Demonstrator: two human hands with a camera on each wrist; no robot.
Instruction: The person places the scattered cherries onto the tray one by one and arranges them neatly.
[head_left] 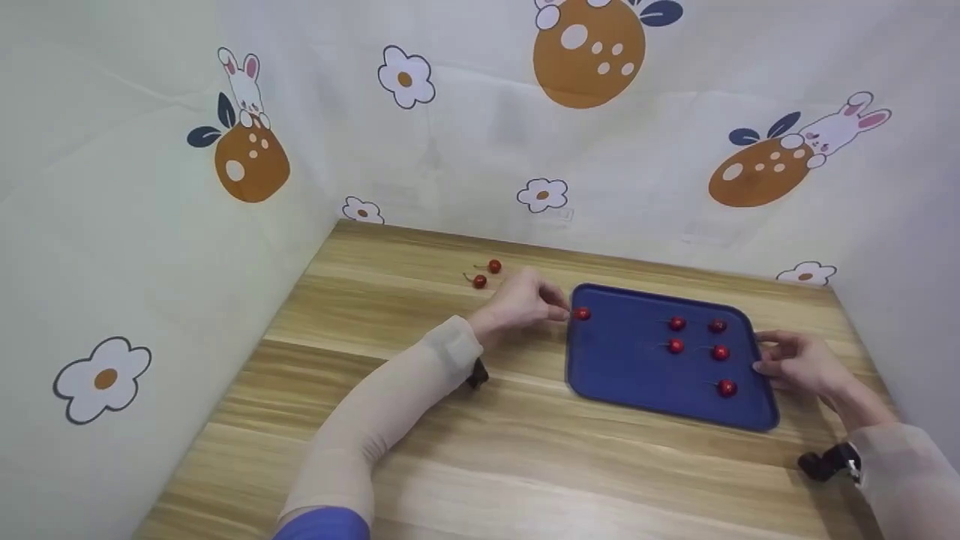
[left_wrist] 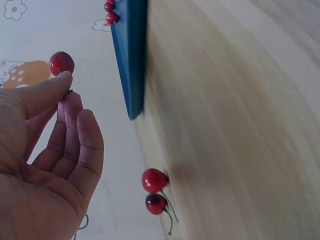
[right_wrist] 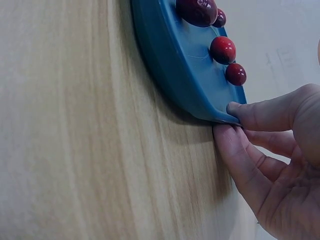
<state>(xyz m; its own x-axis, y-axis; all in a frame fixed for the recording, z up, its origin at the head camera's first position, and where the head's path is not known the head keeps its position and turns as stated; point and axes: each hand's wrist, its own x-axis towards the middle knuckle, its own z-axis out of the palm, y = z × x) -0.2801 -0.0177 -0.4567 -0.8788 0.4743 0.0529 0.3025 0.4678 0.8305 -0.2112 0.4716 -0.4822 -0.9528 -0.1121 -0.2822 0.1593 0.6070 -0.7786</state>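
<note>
Your left hand (head_left: 525, 301) pinches a round, glossy red cherry (head_left: 582, 313) at 10 o'clock of the rectangular blue tray (head_left: 619, 371); your right hand (head_left: 808, 366) pinches the tray at 3 o'clock.

The left hand (head_left: 523, 304) holds a cherry (head_left: 583, 313) at one edge of the blue tray (head_left: 622, 367), the right hand (head_left: 806, 366) gripping another.

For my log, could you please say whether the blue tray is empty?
Not empty: five cherries rest on the blue tray; the left hand holds another cherry.
</note>
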